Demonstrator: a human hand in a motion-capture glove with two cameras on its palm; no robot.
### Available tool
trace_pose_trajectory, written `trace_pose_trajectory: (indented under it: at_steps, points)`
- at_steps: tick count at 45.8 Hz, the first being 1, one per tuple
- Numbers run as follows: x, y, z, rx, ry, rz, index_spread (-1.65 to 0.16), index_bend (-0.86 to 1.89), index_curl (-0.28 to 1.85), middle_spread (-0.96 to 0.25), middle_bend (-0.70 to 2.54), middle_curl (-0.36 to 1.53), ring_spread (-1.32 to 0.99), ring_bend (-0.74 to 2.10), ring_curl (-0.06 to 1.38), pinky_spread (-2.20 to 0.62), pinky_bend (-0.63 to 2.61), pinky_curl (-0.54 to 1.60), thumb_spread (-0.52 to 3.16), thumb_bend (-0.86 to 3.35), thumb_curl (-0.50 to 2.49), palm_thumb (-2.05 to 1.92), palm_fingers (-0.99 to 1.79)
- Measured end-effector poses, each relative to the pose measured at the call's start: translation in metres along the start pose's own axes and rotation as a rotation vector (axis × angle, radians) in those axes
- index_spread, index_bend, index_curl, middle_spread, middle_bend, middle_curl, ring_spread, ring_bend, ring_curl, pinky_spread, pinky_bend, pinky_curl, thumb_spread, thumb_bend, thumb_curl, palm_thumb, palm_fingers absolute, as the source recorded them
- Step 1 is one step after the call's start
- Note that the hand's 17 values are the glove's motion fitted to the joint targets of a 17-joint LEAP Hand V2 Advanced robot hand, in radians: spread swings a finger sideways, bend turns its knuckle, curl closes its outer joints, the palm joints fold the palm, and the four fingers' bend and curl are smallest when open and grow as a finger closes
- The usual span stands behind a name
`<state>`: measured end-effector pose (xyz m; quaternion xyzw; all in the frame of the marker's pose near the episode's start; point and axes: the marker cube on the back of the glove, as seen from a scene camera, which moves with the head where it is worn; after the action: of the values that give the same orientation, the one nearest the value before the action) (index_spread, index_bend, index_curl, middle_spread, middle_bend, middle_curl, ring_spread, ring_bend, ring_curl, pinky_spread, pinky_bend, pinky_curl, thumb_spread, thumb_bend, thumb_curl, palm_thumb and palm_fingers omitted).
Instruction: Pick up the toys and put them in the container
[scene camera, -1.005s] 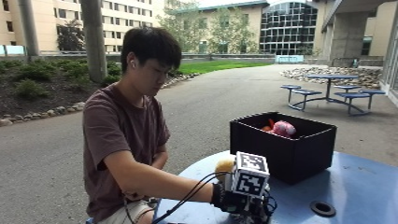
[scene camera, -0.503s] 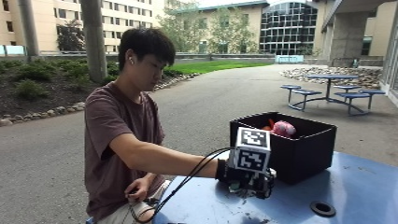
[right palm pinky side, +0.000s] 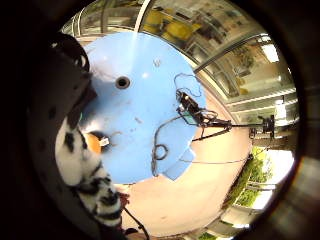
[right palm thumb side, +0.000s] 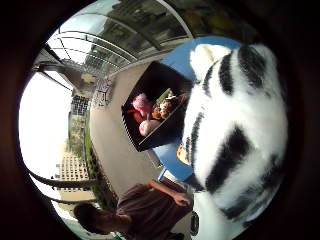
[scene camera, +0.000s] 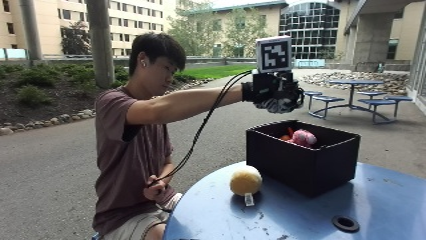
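My gloved right hand (scene camera: 271, 91) is raised in the air above the near rim of the black container (scene camera: 303, 156). It grips a white plush toy with black stripes (scene camera: 281, 104), which fills much of the thumb side palm view (right palm thumb side: 240, 125) and shows beside the palm in the other (right palm pinky side: 85, 172). Inside the container (right palm thumb side: 159, 131) lie a pink toy (scene camera: 304, 137) and other soft toys (right palm thumb side: 142, 105). A round yellow-orange plush (scene camera: 245, 180) with a tag sits on the blue table (scene camera: 279, 220) just in front of the container.
The round table has a centre hole (scene camera: 345, 223). A device with cables (right palm pinky side: 192, 107) lies at the table's far edge. The person's bare left hand (scene camera: 157, 191) holds the glove's cable by their lap. Paved ground surrounds the table.
The right hand has risen from the tabletop beside the yellow plush to above the container, carrying the striped toy with it. The yellow plush stays on the table.
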<state>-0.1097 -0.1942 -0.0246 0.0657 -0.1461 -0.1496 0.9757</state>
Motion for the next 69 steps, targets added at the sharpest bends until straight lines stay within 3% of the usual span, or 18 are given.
trace_pose_trajectory:
  at_steps: [18,32,40,44,45,46,47,56,69]
  points:
    - [-0.144,-0.067,-0.031,0.062,0.070,-0.213,-0.27,1.08,0.86,-0.21,1.49,0.95,-0.48,1.35,0.75,-0.34,1.22,0.59,0.33,0.00,0.97,0.64,0.43]
    - [-0.229,-0.113,0.037,-0.005,-0.043,-0.301,-0.29,1.06,0.95,-0.22,1.50,0.97,-0.47,1.37,0.77,-0.33,1.24,0.61,0.34,-0.02,1.00,0.65,0.37]
    - [-0.225,-0.124,0.085,-0.077,0.037,-0.294,-0.29,1.02,0.99,-0.22,1.49,0.98,-0.47,1.37,0.78,-0.32,1.22,0.60,0.37,-0.02,1.00,0.63,0.29]
    - [-0.226,-0.125,0.113,-0.257,0.144,-0.253,-0.29,0.91,0.96,-0.23,1.40,0.94,-0.42,1.25,0.74,-0.26,1.09,0.59,0.54,-0.08,0.96,0.48,-0.08]
    - [-0.225,-0.125,0.117,-0.284,0.157,-0.253,-0.29,0.73,0.90,-0.22,1.22,0.87,-0.36,1.05,0.70,-0.20,1.17,0.61,0.64,-0.11,0.91,0.40,-0.52]
    - [-0.225,-0.124,0.120,-0.298,0.164,-0.255,-0.29,0.78,0.91,-0.23,1.29,0.88,-0.37,1.07,0.71,-0.19,1.10,0.56,0.69,-0.07,0.90,0.41,-0.27]
    - [-0.225,-0.123,0.122,-0.305,0.164,-0.256,-0.28,0.52,0.81,-0.17,0.91,0.78,-0.29,0.91,0.67,-0.15,1.26,0.60,0.74,-0.12,0.87,0.31,-0.85]
    - [-0.222,-0.115,0.119,-0.297,0.178,-0.251,-0.26,0.07,0.56,-0.04,0.27,0.53,-0.09,0.42,0.49,-0.01,1.11,0.50,1.00,-0.05,0.68,0.12,-0.59]
    - [-0.185,-0.082,0.075,-0.208,0.215,-0.171,-0.21,0.02,0.33,0.02,0.11,0.40,-0.01,0.23,0.40,0.05,0.90,0.41,1.15,-0.02,0.54,0.07,-0.38]
